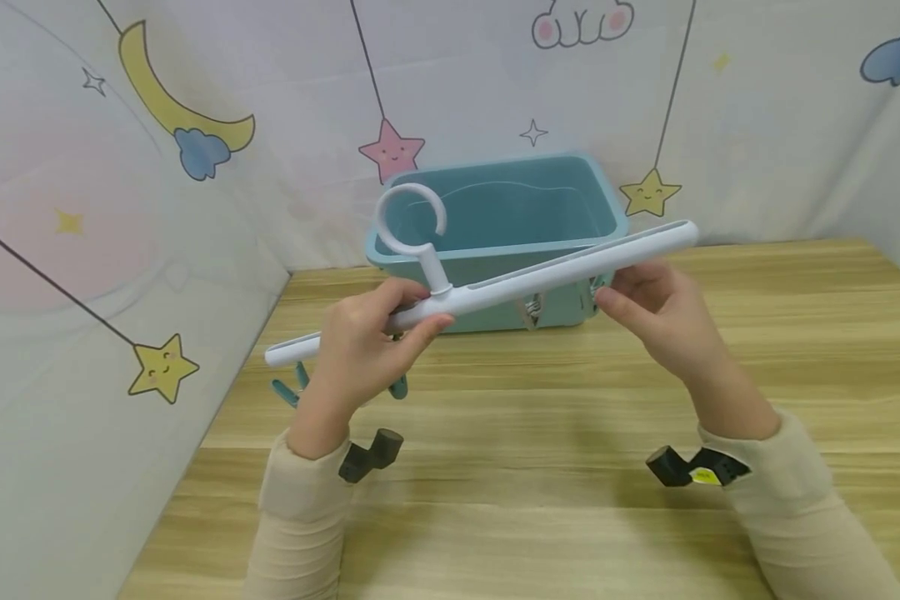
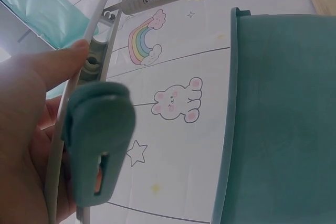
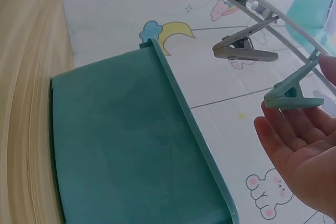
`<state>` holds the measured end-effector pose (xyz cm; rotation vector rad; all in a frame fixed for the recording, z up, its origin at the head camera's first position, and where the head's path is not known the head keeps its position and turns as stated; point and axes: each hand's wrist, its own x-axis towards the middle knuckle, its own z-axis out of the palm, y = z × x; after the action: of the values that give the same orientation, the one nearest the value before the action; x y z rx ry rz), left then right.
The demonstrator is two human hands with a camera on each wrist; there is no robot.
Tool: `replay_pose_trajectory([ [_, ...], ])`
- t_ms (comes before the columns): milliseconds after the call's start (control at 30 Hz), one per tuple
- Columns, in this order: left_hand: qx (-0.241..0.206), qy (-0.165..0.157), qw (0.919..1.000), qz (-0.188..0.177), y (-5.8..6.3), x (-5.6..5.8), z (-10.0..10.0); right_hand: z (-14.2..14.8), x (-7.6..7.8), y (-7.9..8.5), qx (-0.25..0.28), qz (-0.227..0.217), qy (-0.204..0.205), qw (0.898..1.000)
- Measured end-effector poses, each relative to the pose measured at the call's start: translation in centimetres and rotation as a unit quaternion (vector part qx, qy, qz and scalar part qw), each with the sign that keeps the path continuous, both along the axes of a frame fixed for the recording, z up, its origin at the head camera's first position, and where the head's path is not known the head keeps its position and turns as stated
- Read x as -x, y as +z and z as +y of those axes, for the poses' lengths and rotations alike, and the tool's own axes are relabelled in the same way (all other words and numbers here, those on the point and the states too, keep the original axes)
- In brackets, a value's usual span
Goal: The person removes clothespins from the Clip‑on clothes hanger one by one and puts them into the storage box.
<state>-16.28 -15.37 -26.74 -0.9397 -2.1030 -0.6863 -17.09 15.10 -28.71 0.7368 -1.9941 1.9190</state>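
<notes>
A white clip hanger (image 1: 570, 268) with a round hook (image 1: 408, 196) is held in the air, its right end higher than its left. My left hand (image 1: 371, 342) grips its bar beside the hook, thumb in front. In the left wrist view, a teal clip (image 2: 102, 140) hangs close by this hand. At the bar's right part, my right hand (image 1: 663, 312) is under a light green clip (image 3: 294, 90); its fingertips touch the clip from below. A grey clip (image 3: 244, 48) hangs between the hands. Another teal clip (image 1: 288, 390) dangles near the left end.
Behind the hanger, a teal plastic bin (image 1: 495, 250) stands on the wooden table (image 1: 510, 467). White cloth with cartoon prints (image 1: 465, 83) hangs at the back and sides. Each wrist wears a black camera mount (image 1: 371, 454).
</notes>
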Motion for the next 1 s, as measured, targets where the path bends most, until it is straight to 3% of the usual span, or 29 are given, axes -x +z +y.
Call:
replay_pose_trajectory([
  [200, 0.005, 0.000, 1.0000, -0.006, 0.01, -0.04, 0.17, 0.05, 0.16, -0.14, 0.004, 0.001, 0.023, 1.000],
  [533, 0.009, -0.008, 0.9999, -0.002, -0.06, 0.05, 0.37, 0.25, 0.47, -0.35, 0.042, -0.006, 0.125, 0.991],
  [1000, 0.015, -0.003, 0.9999, 0.001, -0.07, 0.02, 0.56, -0.21, 0.65, -0.86, 0.039, 0.010, 0.156, 0.987],
])
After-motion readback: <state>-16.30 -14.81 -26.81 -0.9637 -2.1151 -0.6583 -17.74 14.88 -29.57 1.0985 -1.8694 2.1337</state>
